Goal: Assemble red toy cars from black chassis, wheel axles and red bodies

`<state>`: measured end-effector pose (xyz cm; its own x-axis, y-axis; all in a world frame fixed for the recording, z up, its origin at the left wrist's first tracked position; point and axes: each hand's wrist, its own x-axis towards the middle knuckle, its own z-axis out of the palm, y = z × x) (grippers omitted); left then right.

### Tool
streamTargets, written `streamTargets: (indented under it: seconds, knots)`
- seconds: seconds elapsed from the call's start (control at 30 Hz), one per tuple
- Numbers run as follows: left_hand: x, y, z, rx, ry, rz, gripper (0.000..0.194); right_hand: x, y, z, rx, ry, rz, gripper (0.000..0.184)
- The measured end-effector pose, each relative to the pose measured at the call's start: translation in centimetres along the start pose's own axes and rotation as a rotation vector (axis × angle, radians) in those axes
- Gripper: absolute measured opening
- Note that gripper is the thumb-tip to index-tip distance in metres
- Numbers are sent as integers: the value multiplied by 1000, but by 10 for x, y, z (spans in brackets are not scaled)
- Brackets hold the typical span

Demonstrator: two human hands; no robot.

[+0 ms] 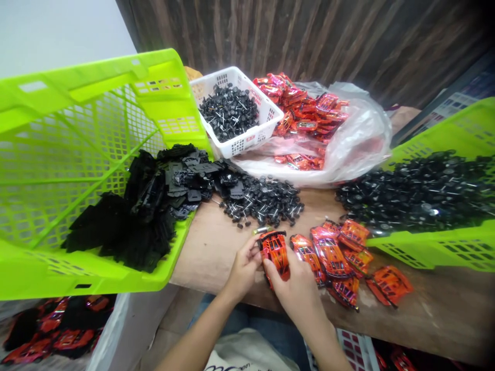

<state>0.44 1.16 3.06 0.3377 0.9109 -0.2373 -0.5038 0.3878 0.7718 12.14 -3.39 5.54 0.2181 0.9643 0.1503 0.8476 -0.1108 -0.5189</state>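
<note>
- Red toy car [274, 252]: just below the loose wheel pile [266, 201] on the table [209, 247].
- Your left hand [245, 265] and right hand [296, 281] both grip it.

Orange-red with black markings on the toy car [275, 251]; lime green, latticed, on the crates [166, 123]; white on the basket [265, 135]; black on the wheels [263, 198], silver on the axles [273, 212]; brown, pale-streaked, on the wall [240, 33].
</note>
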Motion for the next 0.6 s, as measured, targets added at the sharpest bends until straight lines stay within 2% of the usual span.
streamTargets:
  seconds: [0.1,0.17,0.27,0.33,0.4,0.5,0.6]
  knots:
    - [-2,5,0,-18,-47,13,51,-4,3,9,66,81,-13,63]
    - [-3,9,-1,56,-31,78,52,-3,6,6,212,-22,-15,61]
    - [-8,13,-3,179,-86,97,47,4,9,-9,638,-260,44,52]
    - [-13,13,-4,253,-171,114,43,11,9,-18,895,-325,98,41]
    - [-19,13,-5,332,-206,165,37,16,8,-21,1027,-335,99,30]
    - [-29,12,-8,393,-180,249,33,19,3,-17,1066,-327,32,21]
    - [-33,16,-23,328,-69,310,36,18,-5,-9,908,-356,-80,30]
